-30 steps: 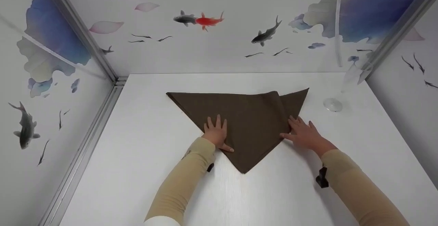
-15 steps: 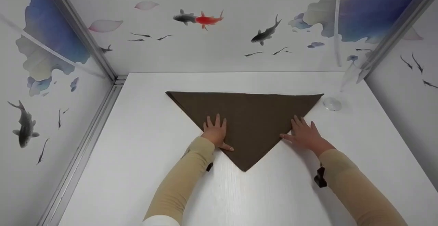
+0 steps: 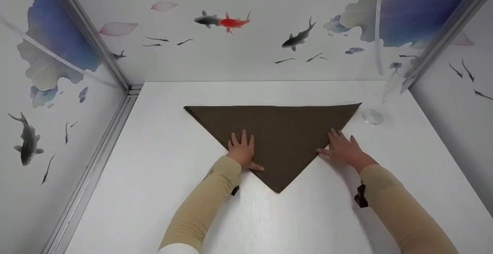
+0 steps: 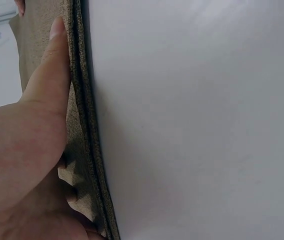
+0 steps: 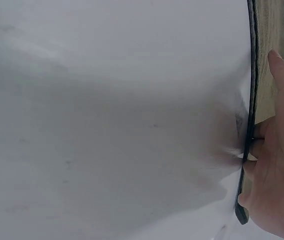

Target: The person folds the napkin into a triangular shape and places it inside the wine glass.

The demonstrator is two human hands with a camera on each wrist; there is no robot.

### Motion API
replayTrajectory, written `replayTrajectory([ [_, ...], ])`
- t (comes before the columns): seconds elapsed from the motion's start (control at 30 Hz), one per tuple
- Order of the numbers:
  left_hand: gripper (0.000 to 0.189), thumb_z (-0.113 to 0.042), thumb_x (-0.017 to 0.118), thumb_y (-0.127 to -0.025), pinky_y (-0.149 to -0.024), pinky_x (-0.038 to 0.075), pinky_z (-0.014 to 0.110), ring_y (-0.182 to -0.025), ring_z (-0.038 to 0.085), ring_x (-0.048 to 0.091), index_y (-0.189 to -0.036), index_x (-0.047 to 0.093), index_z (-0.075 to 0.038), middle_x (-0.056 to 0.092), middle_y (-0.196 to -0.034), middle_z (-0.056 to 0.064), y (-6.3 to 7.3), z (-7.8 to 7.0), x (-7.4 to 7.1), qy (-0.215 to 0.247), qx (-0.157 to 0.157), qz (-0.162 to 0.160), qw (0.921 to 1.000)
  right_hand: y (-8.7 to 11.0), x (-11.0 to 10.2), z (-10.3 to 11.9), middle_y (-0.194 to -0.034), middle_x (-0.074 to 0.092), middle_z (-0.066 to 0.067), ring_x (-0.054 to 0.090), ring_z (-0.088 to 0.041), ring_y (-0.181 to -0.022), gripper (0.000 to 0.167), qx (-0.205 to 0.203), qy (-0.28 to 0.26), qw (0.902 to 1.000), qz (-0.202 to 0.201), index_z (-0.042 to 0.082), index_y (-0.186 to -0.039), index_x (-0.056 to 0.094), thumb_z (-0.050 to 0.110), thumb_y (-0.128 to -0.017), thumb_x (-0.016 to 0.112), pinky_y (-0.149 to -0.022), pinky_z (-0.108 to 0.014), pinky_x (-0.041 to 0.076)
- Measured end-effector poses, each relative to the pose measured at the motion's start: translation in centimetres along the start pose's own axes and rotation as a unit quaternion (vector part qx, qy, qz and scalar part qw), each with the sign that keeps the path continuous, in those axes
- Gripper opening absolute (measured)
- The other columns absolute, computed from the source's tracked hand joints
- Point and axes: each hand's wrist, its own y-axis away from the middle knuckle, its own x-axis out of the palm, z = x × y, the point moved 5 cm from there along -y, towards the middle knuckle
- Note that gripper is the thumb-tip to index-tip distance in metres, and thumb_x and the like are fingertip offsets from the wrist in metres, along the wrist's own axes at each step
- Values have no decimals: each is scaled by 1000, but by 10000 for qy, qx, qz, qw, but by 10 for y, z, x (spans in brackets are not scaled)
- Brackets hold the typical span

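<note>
Brown cloth (image 3: 287,138), triangular, flat on white counter (image 3: 265,227), lies between and partly under both hands. Left hand (image 3: 241,153): fingers spread wide, pressed on its left slanted edge, gripping nothing. Right hand (image 3: 344,150): fingers extended, touching right slanted edge, thumb on cloth. Clear round base (image 3: 373,117) near right corner.

Head view: even, moderate light; pale glare on the table (image 3: 258,223), soft shadows along the inner sides of both sleeves (image 3: 400,204); cloth (image 3: 289,138) dark, weave unresolved (one flat brown patch). Left wrist view: cool, dimmer; whitish sheen at top, weave legible at the cloth's edge. Right wrist view: grey, soft; broad blurred shadow beside the right hand (image 5: 279,170).
</note>
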Motion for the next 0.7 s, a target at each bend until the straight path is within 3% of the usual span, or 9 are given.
replayTrajectory([
  [0.3,119,-74,66,-73,-108,27,59,-138,57,12,-156,16,-5,8,-158,26,3,-2,7,202,-94,74,9997,-4,-3,-4,-155,12,-31,12,-50,-141,94,-33,-35,9999,129,-13,-148,20,63,-96,41,-107,-70,4],
  [0.53,116,-74,65,-74,-109,25,59,-139,55,12,-156,19,-6,9,-158,25,5,-2,9,250,69,72,9996,-5,-1,-5,-153,17,-33,17,-51,-139,97,8,76,10000,19,-14,-146,25,67,-95,39,-106,-70,8],
  [0.7,110,-70,66,-77,-109,25,59,-140,52,13,-155,21,-6,11,-159,23,8,-3,8,307,154,147,9993,-2,-2,3,-151,22,-36,19,-51,-138,90,-22,264,9996,-127,-14,-144,30,60,-96,44,-106,-71,11],
])
